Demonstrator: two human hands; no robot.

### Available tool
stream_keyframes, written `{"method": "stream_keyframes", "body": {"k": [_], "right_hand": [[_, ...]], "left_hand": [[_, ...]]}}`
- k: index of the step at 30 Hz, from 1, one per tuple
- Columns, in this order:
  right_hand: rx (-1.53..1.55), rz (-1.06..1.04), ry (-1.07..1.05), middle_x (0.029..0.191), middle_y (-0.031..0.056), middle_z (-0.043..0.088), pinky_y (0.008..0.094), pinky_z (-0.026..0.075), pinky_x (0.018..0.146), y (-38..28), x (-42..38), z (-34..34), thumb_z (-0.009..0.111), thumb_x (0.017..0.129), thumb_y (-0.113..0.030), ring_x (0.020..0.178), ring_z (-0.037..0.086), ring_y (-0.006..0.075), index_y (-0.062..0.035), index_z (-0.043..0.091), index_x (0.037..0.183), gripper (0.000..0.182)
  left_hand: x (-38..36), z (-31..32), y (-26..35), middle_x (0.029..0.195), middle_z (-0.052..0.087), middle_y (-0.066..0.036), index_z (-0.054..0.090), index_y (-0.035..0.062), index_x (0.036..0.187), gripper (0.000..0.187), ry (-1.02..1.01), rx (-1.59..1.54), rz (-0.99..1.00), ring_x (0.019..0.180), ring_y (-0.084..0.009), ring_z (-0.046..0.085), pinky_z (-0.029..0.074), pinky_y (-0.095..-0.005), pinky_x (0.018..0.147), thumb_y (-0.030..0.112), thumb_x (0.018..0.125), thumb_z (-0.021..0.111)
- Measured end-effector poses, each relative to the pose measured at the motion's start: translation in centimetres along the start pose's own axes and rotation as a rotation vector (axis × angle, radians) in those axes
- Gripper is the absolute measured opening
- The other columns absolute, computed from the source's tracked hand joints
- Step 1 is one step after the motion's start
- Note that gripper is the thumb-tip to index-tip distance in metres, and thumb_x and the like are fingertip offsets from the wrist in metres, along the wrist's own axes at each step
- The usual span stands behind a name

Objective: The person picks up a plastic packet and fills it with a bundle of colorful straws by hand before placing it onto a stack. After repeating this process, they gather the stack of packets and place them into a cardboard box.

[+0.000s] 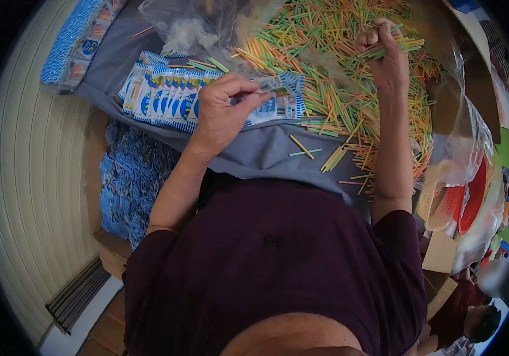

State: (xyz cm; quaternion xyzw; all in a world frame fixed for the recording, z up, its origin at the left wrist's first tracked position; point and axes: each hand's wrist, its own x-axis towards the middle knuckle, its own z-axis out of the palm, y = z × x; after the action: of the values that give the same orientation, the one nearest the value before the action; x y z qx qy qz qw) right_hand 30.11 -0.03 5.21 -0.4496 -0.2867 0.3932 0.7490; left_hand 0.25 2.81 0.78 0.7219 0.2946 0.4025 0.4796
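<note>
My left hand [223, 110] pinches a small blue-and-white packet [279, 99] by its edge, holding it over the grey cloth [254, 151]. My right hand [386, 56] is closed around a small bunch of thin coloured sticks, lifted just above the big heap of green, yellow and orange sticks [331, 53]. A few loose sticks [303, 147] lie on the cloth near my body.
A row of overlapping blue-and-white packets [162, 95] lies left of my left hand. A heap of blue packets [136, 178] sits lower left. Clear plastic bags [198, 24] lie at the top, a red basket [474, 196] at the right. Another person [474, 317] is at lower right.
</note>
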Motion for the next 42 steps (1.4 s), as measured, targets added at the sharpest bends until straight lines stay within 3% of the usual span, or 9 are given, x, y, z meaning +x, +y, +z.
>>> {"method": "stream_keyframes", "body": {"k": [2, 4, 7, 23, 25, 32, 34, 37, 42], "right_hand": [[0.048, -0.03, -0.139, 0.065, 0.0008, 0.046, 0.0282, 0.034, 0.055, 0.2, 0.8, -0.6, 0.052, 0.103, -0.023, 0.062, 0.04, 0.0108, -0.0036, 0.06, 0.101, 0.021], [0.781, 0.154, -0.815, 0.064, 0.0004, 0.044, 0.0273, 0.033, 0.054, -0.3, 1.2, 0.3, 0.052, 0.103, -0.023, 0.058, 0.035, 0.0101, -0.0043, 0.058, 0.105, 0.02], [0.805, 0.105, -0.765, 0.066, 0.0013, 0.048, 0.0298, 0.04, 0.059, -2.2, -0.9, 2.3, 0.048, 0.104, -0.031, 0.062, 0.049, 0.0136, -0.0046, 0.057, 0.111, 0.028], [0.375, -0.009, -0.605, 0.069, 0.0026, 0.053, 0.0319, 0.044, 0.065, -1.0, -1.8, 5.4, 0.045, 0.105, -0.035, 0.07, 0.056, 0.0171, -0.0047, 0.056, 0.112, 0.033], [0.319, -0.022, -0.58, 0.07, 0.0027, 0.054, 0.0321, 0.044, 0.066, -1.5, -0.5, 3.5, 0.044, 0.105, -0.035, 0.071, 0.057, 0.0176, -0.0047, 0.056, 0.112, 0.034], [0.084, -0.11, -0.474, 0.071, 0.0034, 0.056, 0.0331, 0.046, 0.069, -3.7, 1.7, 0.3, 0.043, 0.105, -0.037, 0.075, 0.061, 0.0192, -0.0047, 0.056, 0.113, 0.036], [0.016, -0.127, -0.457, 0.072, 0.0035, 0.056, 0.0334, 0.046, 0.07, -3.7, 0.7, 1.7, 0.043, 0.105, -0.038, 0.076, 0.061, 0.0196, -0.0047, 0.056, 0.113, 0.037], [-0.059, -0.138, -0.423, 0.072, 0.0038, 0.057, 0.0338, 0.047, 0.071, -2.7, -0.9, 3.7, 0.042, 0.105, -0.039, 0.078, 0.063, 0.0203, -0.0047, 0.056, 0.113, 0.037], [-0.177, -0.154, -0.369, 0.074, 0.0042, 0.059, 0.0345, 0.048, 0.073, -1.0, -1.9, 6.2, 0.041, 0.105, -0.04, 0.081, 0.065, 0.0215, -0.0047, 0.056, 0.114, 0.039]], "left_hand": [[0.8, 0.5, 0.8, 0.073, 0.063, -0.002, 0.072, -0.0021, 0.083, 0.012, 0.049, -0.102, -0.005, 0.07, -0.0089, 0.062, 0.048, -0.0251, 0.06, 0.001, 0.076, 0.08], [1.7, 1.5, 1.5, 0.077, 0.067, -0.002, 0.073, -0.0017, 0.088, 0.013, 0.024, -0.3, -0.052, 0.075, -0.007, 0.063, 0.051, -0.0226, 0.066, 0.003, 0.079, 0.08], [3.0, 2.7, 0.9, 0.081, 0.071, -0.003, 0.074, -0.0015, 0.092, 0.014, 0.012, -0.26, -0.096, 0.077, -0.007, 0.065, 0.053, -0.0216, 0.07, 0.004, 0.08, 0.079], [5.2, 4.8, 0.7, 0.079, 0.072, -0.005, 0.075, -0.0014, 0.09, 0.014, -0.028, -0.193, -0.148, 0.073, -0.0089, 0.067, 0.052, -0.0227, 0.066, 0.005, 0.079, 0.08], [5.3, 4.9, -0.3, 0.073, 0.066, 0.0, 0.074, 0.0007, 0.096, 0.015, -0.007, -0.153, -0.027, 0.063, -0.0026, 0.057, 0.044, -0.0199, 0.05, 0.004, 0.082, 0.078], [6.9, 4.5, -1.4, 0.078, 0.069, -0.001, 0.074, 0.0005, 0.098, 0.017, 0.044, 0.002, 0.219, 0.066, -0.0039, 0.062, 0.048, -0.0183, 0.054, 0.003, 0.082, 0.078], [6.9, 4.7, -0.1, 0.081, 0.072, -0.005, 0.075, -0.001, 0.09, 0.014, -0.003, -0.269, -0.094, 0.072, -0.0075, 0.065, 0.051, -0.0222, 0.064, 0.007, 0.079, 0.081], [7.1, 5.1, 0.8, 0.08, 0.071, -0.003, 0.074, -0.0024, 0.091, 0.015, -0.033, -0.26, -0.197, 0.072, -0.0057, 0.063, 0.051, -0.0216, 0.063, 0.007, 0.081, 0.08], [6.7, 5.3, -0.2, 0.076, 0.069, -0.001, 0.073, -0.0028, 0.094, 0.017, -0.077, -0.4, -0.109, 0.068, -0.0045, 0.06, 0.049, -0.0205, 0.061, 0.007, 0.081, 0.079]]}}
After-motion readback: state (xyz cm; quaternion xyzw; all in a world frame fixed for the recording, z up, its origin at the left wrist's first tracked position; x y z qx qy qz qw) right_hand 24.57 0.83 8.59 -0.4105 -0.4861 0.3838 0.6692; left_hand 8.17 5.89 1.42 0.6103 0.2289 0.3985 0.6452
